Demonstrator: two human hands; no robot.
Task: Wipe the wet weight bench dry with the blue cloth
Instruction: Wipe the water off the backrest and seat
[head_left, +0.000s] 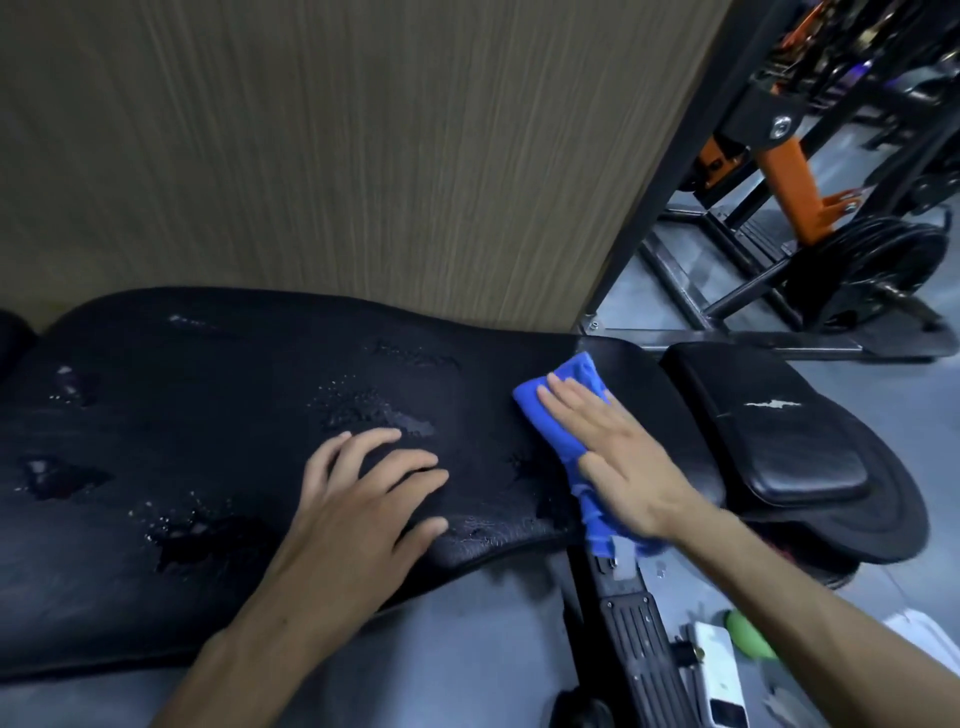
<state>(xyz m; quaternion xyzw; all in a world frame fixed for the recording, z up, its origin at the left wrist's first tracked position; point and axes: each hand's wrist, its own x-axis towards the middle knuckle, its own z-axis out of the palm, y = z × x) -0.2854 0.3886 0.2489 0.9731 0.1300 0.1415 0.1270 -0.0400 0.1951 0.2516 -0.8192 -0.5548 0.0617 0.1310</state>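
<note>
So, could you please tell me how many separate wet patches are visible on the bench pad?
About 6 on the weight bench: far edge, far right, centre, left end, lower left, near edge. More may hide under the hands.

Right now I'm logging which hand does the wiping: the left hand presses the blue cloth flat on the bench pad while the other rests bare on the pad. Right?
Not quite: the head view shows the right hand pressing the blue cloth on the bench pad; the left hand rests bare.
</note>
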